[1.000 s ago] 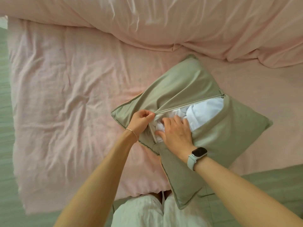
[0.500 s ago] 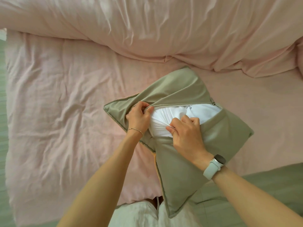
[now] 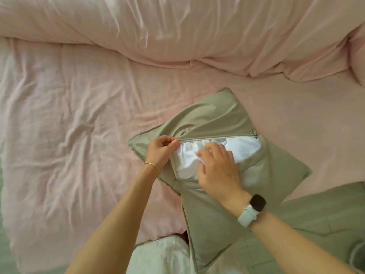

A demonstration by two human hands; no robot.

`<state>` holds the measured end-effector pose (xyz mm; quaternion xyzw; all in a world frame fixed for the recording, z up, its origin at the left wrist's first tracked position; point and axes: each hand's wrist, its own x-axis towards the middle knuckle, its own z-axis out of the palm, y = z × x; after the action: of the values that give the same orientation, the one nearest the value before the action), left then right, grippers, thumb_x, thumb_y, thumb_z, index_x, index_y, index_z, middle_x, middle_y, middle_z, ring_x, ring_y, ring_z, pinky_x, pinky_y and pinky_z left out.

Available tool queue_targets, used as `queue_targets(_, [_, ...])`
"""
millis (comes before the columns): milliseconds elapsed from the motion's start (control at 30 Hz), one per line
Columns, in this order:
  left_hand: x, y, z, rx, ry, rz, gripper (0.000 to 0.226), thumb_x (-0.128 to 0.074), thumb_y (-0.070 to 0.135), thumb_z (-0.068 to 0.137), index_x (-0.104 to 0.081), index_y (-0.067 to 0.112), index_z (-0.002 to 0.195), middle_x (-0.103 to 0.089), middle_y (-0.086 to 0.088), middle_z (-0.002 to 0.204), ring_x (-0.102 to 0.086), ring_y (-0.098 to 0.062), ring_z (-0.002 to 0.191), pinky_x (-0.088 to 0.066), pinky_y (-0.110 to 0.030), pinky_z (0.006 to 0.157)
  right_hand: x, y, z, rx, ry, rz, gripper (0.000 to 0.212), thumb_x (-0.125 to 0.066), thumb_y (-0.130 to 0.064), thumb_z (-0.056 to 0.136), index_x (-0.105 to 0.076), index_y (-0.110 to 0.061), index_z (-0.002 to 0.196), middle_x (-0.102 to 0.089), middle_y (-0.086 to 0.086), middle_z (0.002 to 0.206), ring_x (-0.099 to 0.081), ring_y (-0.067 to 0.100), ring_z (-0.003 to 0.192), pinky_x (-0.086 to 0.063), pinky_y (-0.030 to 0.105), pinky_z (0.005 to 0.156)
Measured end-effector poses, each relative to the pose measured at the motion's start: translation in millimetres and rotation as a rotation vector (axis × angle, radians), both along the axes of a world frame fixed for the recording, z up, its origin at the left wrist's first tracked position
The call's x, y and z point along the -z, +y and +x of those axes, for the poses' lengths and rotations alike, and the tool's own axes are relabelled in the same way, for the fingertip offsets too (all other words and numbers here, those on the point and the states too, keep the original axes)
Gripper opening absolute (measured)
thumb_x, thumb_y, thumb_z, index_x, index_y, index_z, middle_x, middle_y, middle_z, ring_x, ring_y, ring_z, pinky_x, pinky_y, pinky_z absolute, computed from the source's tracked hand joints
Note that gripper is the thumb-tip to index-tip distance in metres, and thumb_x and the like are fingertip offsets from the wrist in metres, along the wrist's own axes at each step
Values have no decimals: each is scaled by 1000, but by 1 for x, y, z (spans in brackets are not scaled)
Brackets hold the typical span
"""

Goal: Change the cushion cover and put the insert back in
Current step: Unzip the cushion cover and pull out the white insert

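No writing or brand can be read. A smooth sage-green cushion cover (image 3: 217, 214), square with piped edges, is laid on a wrinkled pink bed sheet (image 3: 69, 125), its near corner overhanging the bed edge. Through the open zip, the crumpled white insert (image 3: 187, 161) is exposed. The cover's edge at the zip's left end is pinched by the left hand (image 3: 161, 150). The insert fabric is gripped by the curled fingers of the right hand (image 3: 217, 169). A bunched pink duvet (image 3: 177, 30) is seen at the far side.

Soft, even daylight — edges bowed, right fingertips perhaps blurred
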<state>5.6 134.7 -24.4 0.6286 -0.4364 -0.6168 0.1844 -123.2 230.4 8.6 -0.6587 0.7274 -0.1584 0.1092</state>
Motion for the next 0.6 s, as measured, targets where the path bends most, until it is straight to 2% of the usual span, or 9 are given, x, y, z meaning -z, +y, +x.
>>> queue_targets(67, [-5, -3, 1, -8, 45, 24, 17, -64, 6, 84, -62, 15, 69, -57, 1, 62, -51, -1, 53, -42, -13, 56, 0, -8, 25, -22, 7, -29, 33, -43, -26, 78, -55, -11, 105, -58, 6, 98, -49, 24, 85, -34, 33, 69])
queue_targets(100, [-7, -5, 1, -1, 59, 35, 16, -64, 6, 84, -62, 14, 70, -57, 0, 63, -51, -2, 54, -42, -12, 56, 6, -10, 31, -23, 43, -9, 37, -45, -33, 79, -55, -11, 107, -59, 5, 99, -50, 23, 85, -32, 32, 69])
queue_targets(200, [-7, -4, 5, 13, 52, 59, 19, -65, 7, 84, -60, 16, 68, -53, 2, 60, -47, 2, 47, -38, -11, 49, 29, -10, 26, 4, 198, 103, 38, -44, -47, 80, -60, -14, 89, -60, 1, 80, -55, 23, 72, -33, 32, 65])
queue_targets(267, [-2, 4, 6, 18, 23, 19, 18, -66, 11, 83, -58, 19, 69, -52, 4, 61, -46, 3, 48, -38, -14, 53, 38, -11, 19, -79, 210, 86, 32, -39, -40, 84, -56, -14, 74, -58, 1, 62, -55, 24, 60, -27, 33, 62])
queue_targets(300, [0, 8, 4, 23, -1, -35, 15, -68, 19, 80, -58, 22, 69, -53, 7, 62, -48, 0, 53, -41, -19, 60, 39, -14, 16, -117, 200, 64, 31, -38, -34, 86, -54, -14, 68, -56, 1, 54, -53, 24, 53, -29, 33, 60])
queue_targets(367, [3, 16, 2, 50, -70, -152, 9, -62, 37, 72, -56, 30, 69, -56, 14, 65, -54, -10, 69, -45, -38, 82, 36, -20, 16, -142, 146, 31, 34, -39, -28, 86, -52, -13, 58, -50, 1, 41, -49, 24, 41, -37, 29, 54])
queue_targets(400, [1, 18, 1, 60, -96, -191, 8, -58, 39, 71, -54, 32, 68, -56, 14, 66, -55, -15, 76, -44, -46, 90, 32, -22, 15, -141, 91, 13, 35, -40, -27, 84, -51, -12, 54, -47, 2, 37, -46, 24, 36, -40, 27, 52])
queue_targets(467, [-3, 15, -3, 77, -114, -239, 6, -55, 36, 73, -52, 33, 68, -57, 14, 68, -57, -21, 85, -40, -54, 94, 24, -24, 11, -134, -39, -39, 36, -41, -25, 81, -46, -12, 48, -42, 2, 33, -38, 23, 30, -41, 26, 50])
queue_targets(600, [-13, -5, -14, 139, -83, -288, 12, -60, 30, 75, -51, 32, 67, -55, 13, 67, -53, -18, 79, -42, -53, 91, 3, -15, -9, -121, -170, -111, 30, -41, -22, 83, -31, -21, 55, -34, 2, 36, -24, 20, 37, -33, 28, 55])
